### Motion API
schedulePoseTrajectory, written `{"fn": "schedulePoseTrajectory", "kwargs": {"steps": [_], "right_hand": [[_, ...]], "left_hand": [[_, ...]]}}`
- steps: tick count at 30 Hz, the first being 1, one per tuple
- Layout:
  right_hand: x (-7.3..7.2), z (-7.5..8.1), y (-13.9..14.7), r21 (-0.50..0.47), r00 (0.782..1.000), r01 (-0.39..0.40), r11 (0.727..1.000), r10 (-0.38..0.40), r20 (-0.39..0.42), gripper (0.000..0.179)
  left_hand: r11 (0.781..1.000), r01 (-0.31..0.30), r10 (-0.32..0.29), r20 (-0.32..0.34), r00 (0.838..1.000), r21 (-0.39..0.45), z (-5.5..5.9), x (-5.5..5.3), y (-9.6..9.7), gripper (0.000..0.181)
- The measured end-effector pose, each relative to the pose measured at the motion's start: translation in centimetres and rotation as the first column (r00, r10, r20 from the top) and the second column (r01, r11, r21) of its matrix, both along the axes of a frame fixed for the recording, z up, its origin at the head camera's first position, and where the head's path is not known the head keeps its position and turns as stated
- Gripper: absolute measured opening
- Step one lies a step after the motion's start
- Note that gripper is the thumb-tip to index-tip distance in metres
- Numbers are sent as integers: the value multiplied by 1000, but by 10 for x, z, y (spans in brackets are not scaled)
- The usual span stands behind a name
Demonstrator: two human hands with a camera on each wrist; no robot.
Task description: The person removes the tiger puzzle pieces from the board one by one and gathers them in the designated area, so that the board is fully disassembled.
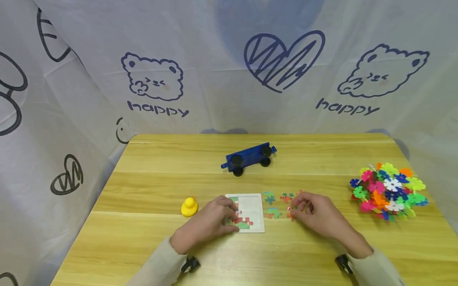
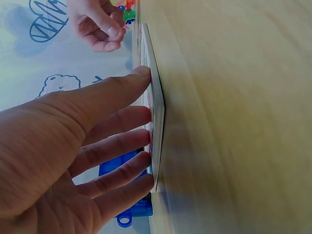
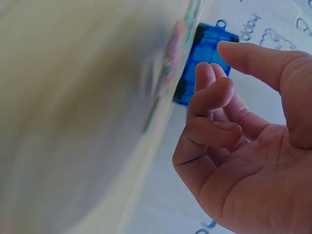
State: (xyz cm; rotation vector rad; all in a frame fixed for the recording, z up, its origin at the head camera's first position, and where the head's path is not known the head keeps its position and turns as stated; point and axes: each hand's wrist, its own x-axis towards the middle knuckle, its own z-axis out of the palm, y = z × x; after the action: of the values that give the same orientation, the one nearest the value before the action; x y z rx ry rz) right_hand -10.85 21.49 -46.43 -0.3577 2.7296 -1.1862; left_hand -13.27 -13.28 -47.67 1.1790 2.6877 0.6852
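Observation:
A white square puzzle tray (image 1: 250,204) lies on the table, partly filled with green and red pieces (image 1: 244,225) along its left and lower sides. My left hand (image 1: 211,220) rests on the tray's left side; in the left wrist view its fairly straight fingers touch the tray's edge. Right of the tray lie several loose jigsaw pieces, among them a green one (image 1: 274,213) and a red one (image 1: 286,197). Just over the rightmost pieces is my right hand (image 1: 318,212). The right wrist view shows its thumb apart from bent fingers (image 3: 214,92), with nothing held between them.
A blue toy wagon (image 1: 250,156) with black wheels lies behind the tray. On the left sits a yellow rubber duck (image 1: 189,207). A pile of colourful flower-shaped plastic discs (image 1: 390,190) is at the right. A white printed cloth (image 1: 222,91) hangs behind the wooden table (image 1: 143,171).

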Motion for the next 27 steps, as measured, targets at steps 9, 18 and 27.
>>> {"fn": "schedulePoseTrajectory", "kwargs": {"steps": [9,18,27], "right_hand": [[-3,6,-32,-13,994,-107,994,107,12,14],[-4,7,-68,31,979,-201,979,201,19,22],[1,6,-102,203,965,-254,946,263,-15,22]], "left_hand": [[1000,0,0,7,1000,-9,-1,0,0,17],[1000,1,-1,-1,1000,2,-1,-1,0,17],[1000,2,-2,-4,1000,1,0,-1,1,18]]}}
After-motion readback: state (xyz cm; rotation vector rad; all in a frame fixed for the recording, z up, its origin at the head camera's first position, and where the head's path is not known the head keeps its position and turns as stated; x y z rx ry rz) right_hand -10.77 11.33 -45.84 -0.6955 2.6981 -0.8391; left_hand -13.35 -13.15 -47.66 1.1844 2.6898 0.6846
